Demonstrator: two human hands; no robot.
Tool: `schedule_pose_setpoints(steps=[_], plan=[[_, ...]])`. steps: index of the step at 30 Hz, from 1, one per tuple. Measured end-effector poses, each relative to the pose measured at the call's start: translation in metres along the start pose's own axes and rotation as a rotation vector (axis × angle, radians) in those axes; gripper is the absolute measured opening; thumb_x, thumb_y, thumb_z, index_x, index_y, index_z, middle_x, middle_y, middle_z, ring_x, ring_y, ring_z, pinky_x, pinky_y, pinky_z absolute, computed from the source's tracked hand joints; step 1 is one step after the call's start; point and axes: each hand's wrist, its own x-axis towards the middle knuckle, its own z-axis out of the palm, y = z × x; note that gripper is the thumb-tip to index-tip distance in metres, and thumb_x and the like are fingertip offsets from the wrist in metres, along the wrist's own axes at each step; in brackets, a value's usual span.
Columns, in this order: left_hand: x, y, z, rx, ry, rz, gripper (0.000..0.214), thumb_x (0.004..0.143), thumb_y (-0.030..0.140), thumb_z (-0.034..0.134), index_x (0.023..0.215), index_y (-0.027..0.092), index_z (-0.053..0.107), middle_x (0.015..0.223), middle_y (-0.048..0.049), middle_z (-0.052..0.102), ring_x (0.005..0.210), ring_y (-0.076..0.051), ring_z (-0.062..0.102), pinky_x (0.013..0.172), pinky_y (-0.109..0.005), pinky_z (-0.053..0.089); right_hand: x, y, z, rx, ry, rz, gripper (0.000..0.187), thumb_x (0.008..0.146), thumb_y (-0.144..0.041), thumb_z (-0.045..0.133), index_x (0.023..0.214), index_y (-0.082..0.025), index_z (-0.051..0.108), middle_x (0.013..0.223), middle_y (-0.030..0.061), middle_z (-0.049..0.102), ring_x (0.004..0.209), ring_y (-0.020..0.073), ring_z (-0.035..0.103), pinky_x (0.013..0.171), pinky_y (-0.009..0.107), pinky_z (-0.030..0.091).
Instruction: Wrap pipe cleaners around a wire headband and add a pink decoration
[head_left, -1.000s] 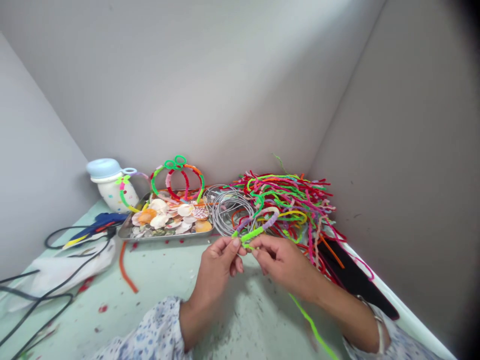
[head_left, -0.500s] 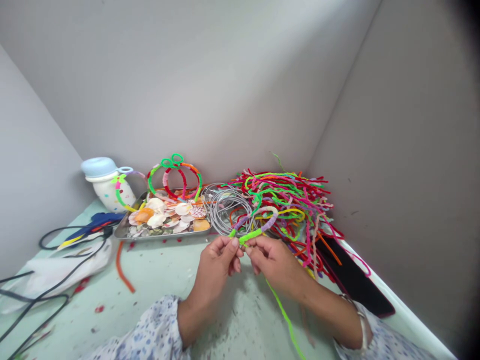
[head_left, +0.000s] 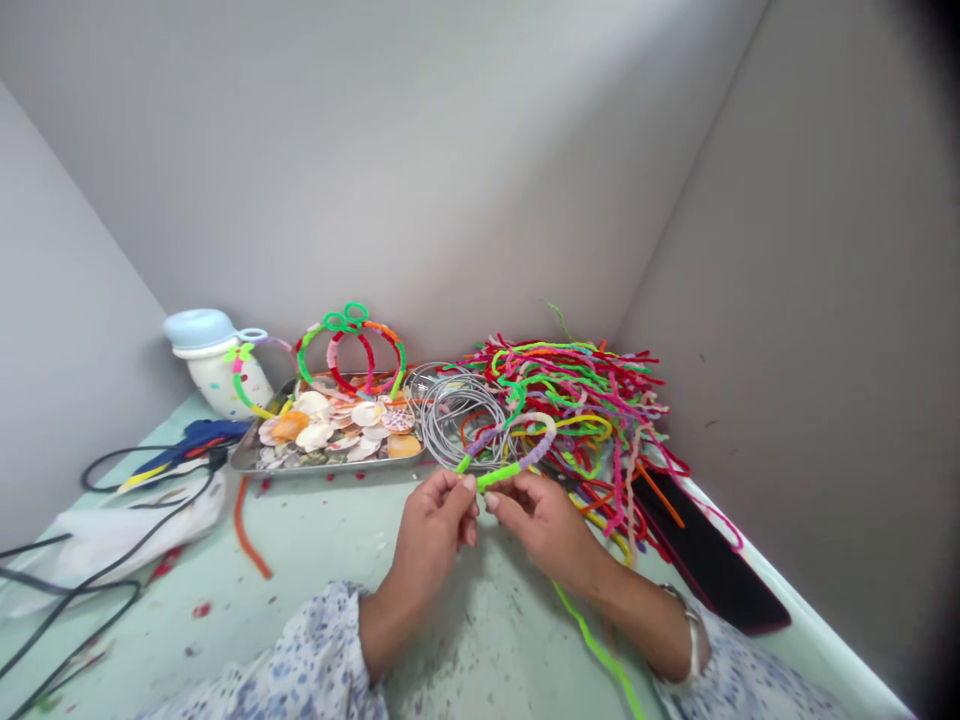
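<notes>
My left hand (head_left: pixel 439 515) and my right hand (head_left: pixel 534 520) meet over the middle of the table, both pinched on a small wire ring (head_left: pixel 517 445) wrapped partly in lilac and partly in bright green pipe cleaner. The thumbs and forefingers grip the green stretch at the ring's near side. A loose green pipe cleaner tail (head_left: pixel 596 650) trails down from under my right hand toward the near edge. Just behind the ring lies a coil of bare grey wire rings (head_left: pixel 457 410) and a big heap of coloured pipe cleaners (head_left: pixel 581 400).
A metal tray of seashells (head_left: pixel 251 462) sits back left, with finished wrapped rings (head_left: pixel 352 345) leaning behind it and a white lidded jug (head_left: pixel 217 365). A blue glue gun (head_left: pixel 191 445), black cables, a plastic bag (head_left: pixel 112 540), an orange pipe cleaner (head_left: pixel 247 535) lie left. A dark flat object (head_left: pixel 712 560) lies right.
The hands stayed pinched on the ring and shifted slightly up and left. The green tail swung under my right hand, first left, then back right.
</notes>
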Motion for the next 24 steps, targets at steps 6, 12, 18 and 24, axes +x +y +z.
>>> schedule_pose_setpoints(steps=[6,12,18,24], plan=[[-0.003,0.004,0.003,-0.011,0.022,-0.026,0.028,0.078,0.036,0.064,0.063,0.018,0.050,0.050,0.0064,0.047,0.041,-0.007,0.040,0.043,-0.019,0.031,0.003,0.005,-0.003,-0.217,0.084,-0.069,0.016,0.087,-0.024,0.056,0.093,-0.017,0.069,0.087,0.0036,0.071,0.080,0.0168,0.063,0.076,0.029,0.048],[-0.005,0.008,0.005,0.007,0.015,-0.047,0.029,0.076,0.035,0.064,0.060,0.019,0.047,0.048,0.0072,0.044,0.039,-0.006,0.035,0.041,-0.020,0.025,0.005,0.012,-0.007,-0.425,0.160,-0.225,0.015,0.088,-0.021,0.056,0.089,-0.020,0.071,0.091,0.0057,0.068,0.088,0.0190,0.061,0.082,0.032,0.045],[-0.008,0.012,0.007,0.000,0.005,-0.098,0.030,0.074,0.036,0.064,0.058,0.019,0.045,0.049,0.0071,0.043,0.037,-0.005,0.032,0.039,-0.021,0.019,0.006,0.016,-0.008,-0.399,0.135,-0.272,0.018,0.090,-0.020,0.055,0.088,-0.021,0.073,0.090,0.0052,0.069,0.088,0.0186,0.061,0.083,0.032,0.046],[-0.012,0.014,0.010,0.005,-0.009,-0.122,0.028,0.075,0.033,0.061,0.057,0.018,0.045,0.049,0.0071,0.041,0.037,-0.005,0.031,0.040,-0.021,0.019,0.007,0.013,-0.011,-0.328,0.107,-0.303,0.021,0.093,-0.029,0.054,0.092,-0.023,0.074,0.095,0.0057,0.069,0.094,0.0195,0.062,0.086,0.034,0.047]])
